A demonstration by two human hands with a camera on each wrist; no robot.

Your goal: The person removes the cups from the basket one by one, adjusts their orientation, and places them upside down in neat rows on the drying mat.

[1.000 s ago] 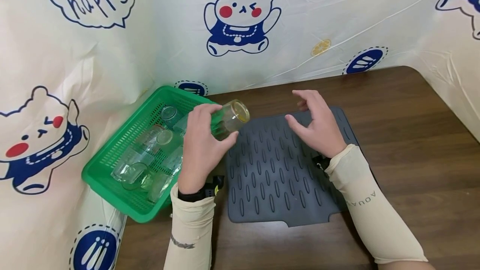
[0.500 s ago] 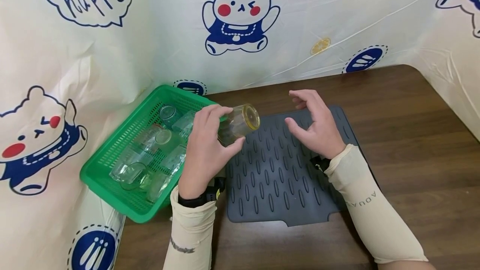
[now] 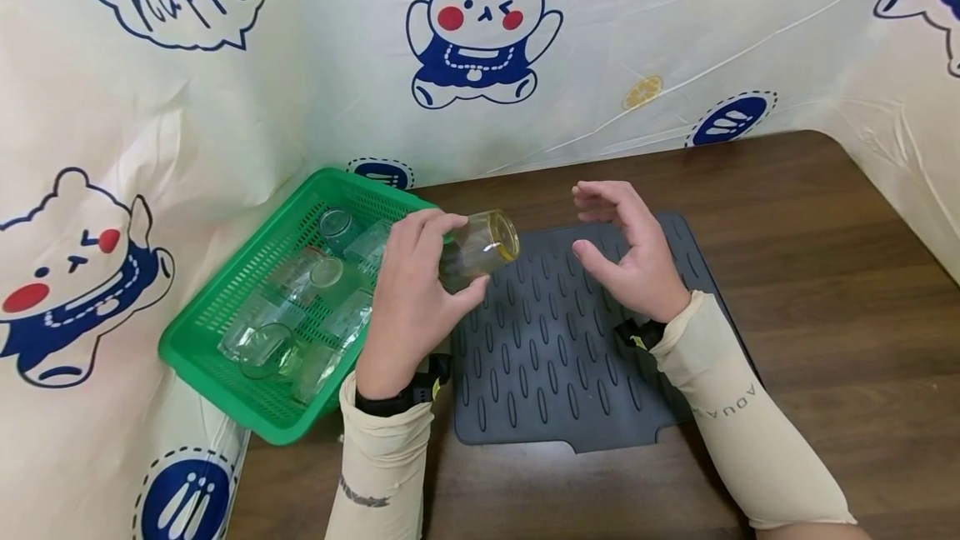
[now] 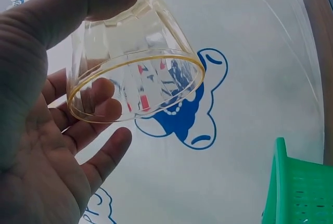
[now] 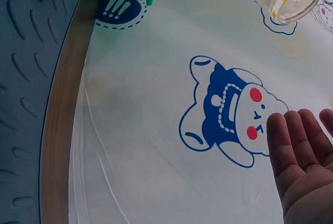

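My left hand [image 3: 412,298] grips a clear, yellow-tinted drinking glass [image 3: 478,250] between thumb and fingers. The glass is tipped on its side above the left edge of a dark grey ridged mat [image 3: 525,357], its thick base facing right. In the left wrist view, its open rim shows below the thumb of the left hand [image 4: 52,115], and fingertips are visible through the glass [image 4: 151,37]. Over the far right part of the mat, my right hand [image 3: 633,257] is held up with nothing in it. Its fingers look extended in the right wrist view.
Left of the mat stands a green perforated basket [image 3: 225,394] with several clear glasses [image 3: 262,344] lying inside. A wooden table [image 3: 840,290] lies underneath. Behind it hangs a white sheet [image 3: 600,32] printed with cartoon bears.
My left hand has carried the glass a little to the right, away from the basket, then held almost still. The right hand has barely shifted.
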